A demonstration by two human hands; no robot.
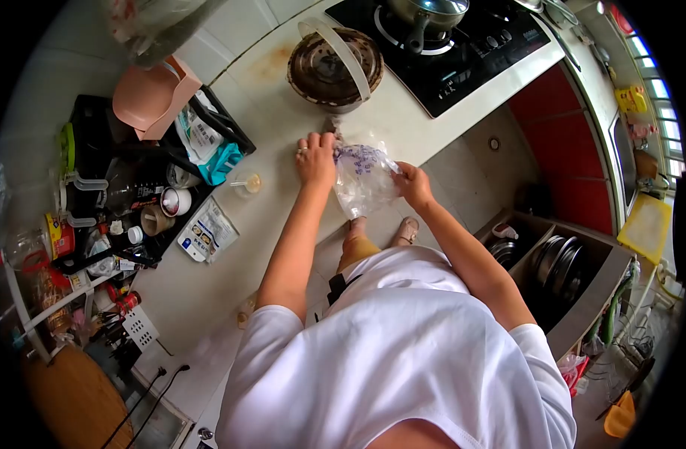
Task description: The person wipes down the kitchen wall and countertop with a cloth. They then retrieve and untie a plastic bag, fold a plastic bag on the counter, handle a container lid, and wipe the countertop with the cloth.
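A clear plastic bag point(367, 183) with purple print is stretched between my two hands at the counter's edge. My left hand point(315, 156), with a ring on one finger, is closed at the bag's left side; its thumb side is partly hidden. My right hand point(412, 184) pinches the bag's right edge. The bag is crumpled, and I cannot make out anything inside it. Just beyond my left hand stands a brown round lidded bucket point(324, 71) with a pale carrying handle. A small clear cup point(246, 183) sits left of my left forearm.
A black cooktop point(470, 63) holds a lidded pot point(433, 11) at the back right. On the left, a black rack point(227, 127) is crowded with bottles and packets, beside a white packet point(208, 230). An open drawer point(620, 273) with metal dishes juts out at right.
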